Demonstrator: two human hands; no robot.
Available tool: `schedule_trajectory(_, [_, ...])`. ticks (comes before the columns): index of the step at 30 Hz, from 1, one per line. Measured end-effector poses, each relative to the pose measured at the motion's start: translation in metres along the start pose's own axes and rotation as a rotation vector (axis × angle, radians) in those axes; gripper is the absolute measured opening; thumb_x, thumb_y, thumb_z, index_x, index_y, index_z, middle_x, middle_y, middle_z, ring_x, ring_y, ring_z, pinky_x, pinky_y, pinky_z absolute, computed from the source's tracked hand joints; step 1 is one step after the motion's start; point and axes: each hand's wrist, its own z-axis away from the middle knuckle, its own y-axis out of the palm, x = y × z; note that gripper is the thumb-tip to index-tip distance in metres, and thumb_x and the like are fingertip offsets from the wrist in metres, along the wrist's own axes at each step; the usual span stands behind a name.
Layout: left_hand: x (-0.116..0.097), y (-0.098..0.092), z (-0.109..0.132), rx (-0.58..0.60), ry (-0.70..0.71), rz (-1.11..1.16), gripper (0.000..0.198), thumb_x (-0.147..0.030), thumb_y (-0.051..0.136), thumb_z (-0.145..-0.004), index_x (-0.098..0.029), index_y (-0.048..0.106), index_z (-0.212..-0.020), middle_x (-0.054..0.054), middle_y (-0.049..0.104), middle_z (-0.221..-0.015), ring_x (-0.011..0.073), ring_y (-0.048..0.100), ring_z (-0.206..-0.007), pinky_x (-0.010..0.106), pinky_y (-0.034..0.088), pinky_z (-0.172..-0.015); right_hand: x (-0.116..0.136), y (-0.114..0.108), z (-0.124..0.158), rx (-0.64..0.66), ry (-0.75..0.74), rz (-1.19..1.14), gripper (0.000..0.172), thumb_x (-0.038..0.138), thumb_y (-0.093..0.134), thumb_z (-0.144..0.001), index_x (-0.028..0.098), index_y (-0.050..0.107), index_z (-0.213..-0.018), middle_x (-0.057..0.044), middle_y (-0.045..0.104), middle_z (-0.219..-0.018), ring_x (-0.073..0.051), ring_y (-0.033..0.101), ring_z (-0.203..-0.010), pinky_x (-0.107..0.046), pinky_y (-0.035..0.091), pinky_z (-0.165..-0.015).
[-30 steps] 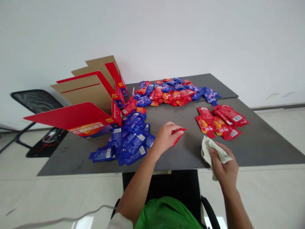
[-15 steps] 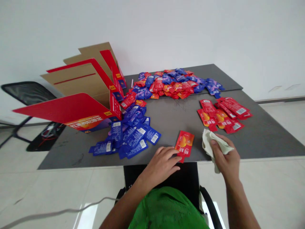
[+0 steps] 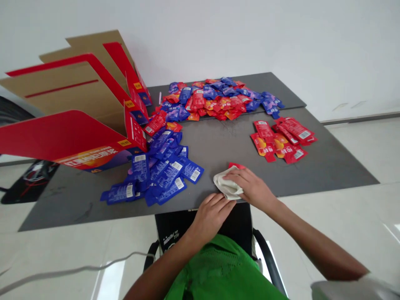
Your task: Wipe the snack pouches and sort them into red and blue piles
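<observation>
Cloth [image 3: 225, 183] has moved over red pouch [image 3: 236, 165]; open box [image 3: 103, 156] hides its contents.

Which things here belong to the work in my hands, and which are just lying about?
Part of the work, it seems:
cloth, in your right hand
red packet, peeking past the cloth
Likely also: blue packets, red packets at right, mixed heap, open boxes

Apparently just lying about:
grey cable
thin pale stick near the heap
black chair at the left edge
</observation>
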Motion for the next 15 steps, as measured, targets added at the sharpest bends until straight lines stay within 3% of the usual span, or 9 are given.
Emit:
schedule_trajectory(3, [0.003,0.003,0.001,-0.040,-0.003,0.025,0.029,-0.016,0.051,-0.111,-0.020,0.069,-0.134,0.006,0.074,-0.140,0.0192,0.066,-0.135,0.038,0.052,-0.112,-0.024,-0.001,-0.011,-0.004,0.034,0.060,0.055,0.013,0.066,-0.093,0.028,0.059,-0.145,-0.012,0.070,-0.135,-0.032,0.065,-0.119,-0.050,0.058,-0.100])
schedule_trajectory(9, [0.004,0.005,0.002,-0.062,-0.002,0.029,0.030,-0.014,0.051,-0.111,-0.021,0.070,-0.133,0.005,0.074,-0.139,0.0184,0.068,-0.134,0.037,0.054,-0.110,-0.073,-0.026,-0.039,-0.074,0.156,0.190,0.041,0.024,0.064,-0.099,0.022,0.064,-0.139,-0.014,0.071,-0.130,-0.033,0.065,-0.120,-0.051,0.055,-0.104])
schedule_trajectory(13, [0.003,0.006,0.003,-0.070,-0.004,0.033,0.031,-0.014,0.051,-0.111,-0.021,0.070,-0.134,0.005,0.073,-0.141,0.0183,0.066,-0.136,0.037,0.053,-0.111,-0.049,-0.038,-0.029,-0.318,0.186,0.190,0.046,0.029,0.064,-0.101,0.026,0.059,-0.147,-0.014,0.067,-0.136,-0.033,0.063,-0.125,-0.052,0.053,-0.107])
schedule_trajectory(15, [0.003,0.006,0.002,-0.050,-0.021,0.032,0.030,-0.015,0.053,-0.110,-0.022,0.071,-0.133,0.005,0.076,-0.136,0.0191,0.069,-0.132,0.038,0.054,-0.111,-0.021,-0.033,-0.016,-0.286,0.104,0.134,0.051,0.027,0.065,-0.101,0.028,0.055,-0.152,-0.013,0.067,-0.139,-0.032,0.064,-0.126,-0.049,0.054,-0.106])
